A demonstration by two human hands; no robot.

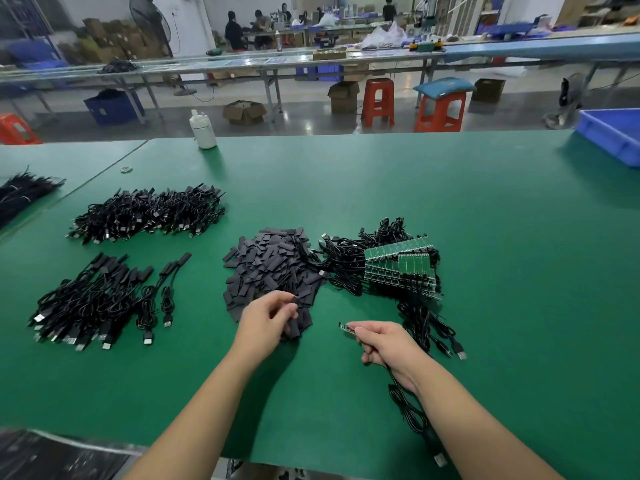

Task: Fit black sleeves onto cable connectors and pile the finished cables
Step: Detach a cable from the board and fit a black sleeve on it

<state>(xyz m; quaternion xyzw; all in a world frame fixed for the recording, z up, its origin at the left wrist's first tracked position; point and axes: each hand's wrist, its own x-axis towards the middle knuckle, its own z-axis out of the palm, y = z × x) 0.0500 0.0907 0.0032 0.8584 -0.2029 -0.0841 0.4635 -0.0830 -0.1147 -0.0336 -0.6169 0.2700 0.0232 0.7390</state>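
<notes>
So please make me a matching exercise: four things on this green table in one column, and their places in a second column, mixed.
Things:
1. sleeve pile
2. white bottle
3. blue bin
4. bare connector

Places:
A. far right edge of the table
B. held in the right hand
C. middle of the table, the left hand at its near edge
D. far edge of the table, left of middle

Pairs: 1-C, 2-D, 3-A, 4-B

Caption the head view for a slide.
Left hand pinches a black sleeve from the pile while right hand holds a bare cable connector.
</notes>
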